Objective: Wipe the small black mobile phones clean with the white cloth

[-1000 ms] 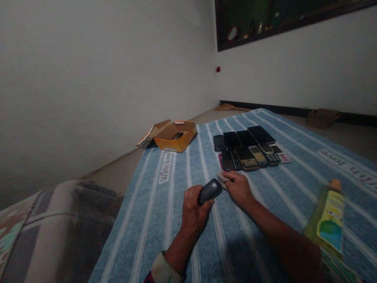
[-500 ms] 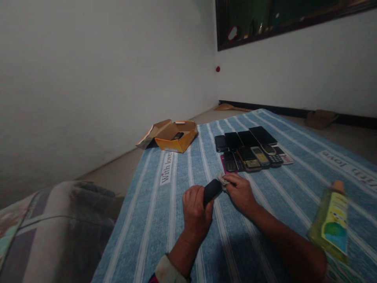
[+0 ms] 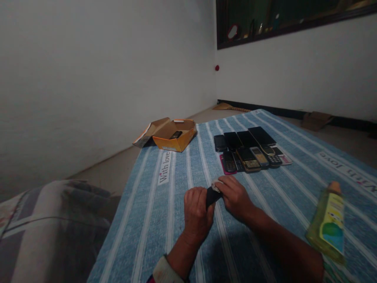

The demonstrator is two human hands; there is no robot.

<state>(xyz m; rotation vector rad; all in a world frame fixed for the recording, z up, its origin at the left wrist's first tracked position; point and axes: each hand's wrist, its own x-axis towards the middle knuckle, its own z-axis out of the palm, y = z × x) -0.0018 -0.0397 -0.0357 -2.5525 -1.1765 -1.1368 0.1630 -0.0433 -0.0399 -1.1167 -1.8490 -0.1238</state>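
Left hand [image 3: 196, 210]: closed around the lower end of a small dark oblong phone-like handset [image 3: 211, 196], held above the blue, white-striped woven mat [image 3: 176, 220]. Right hand [image 3: 235, 196]: fingers closed on a small pale folded cloth [image 3: 216, 184], pressed against the upper end of the handset. Both hands touching, low at centre of view.

Beyond the hands, on the mat: two rows of dark mobile phones [image 3: 250, 148], laid side by side, touching. Far left corner of the mat: open orange cardboard box [image 3: 175, 135], one dark handset inside. Right edge: yellow-green plastic bottle with printed label [image 3: 328, 222], blurred, near the right forearm. Lower left: grey striped fabric [image 3: 50, 224].
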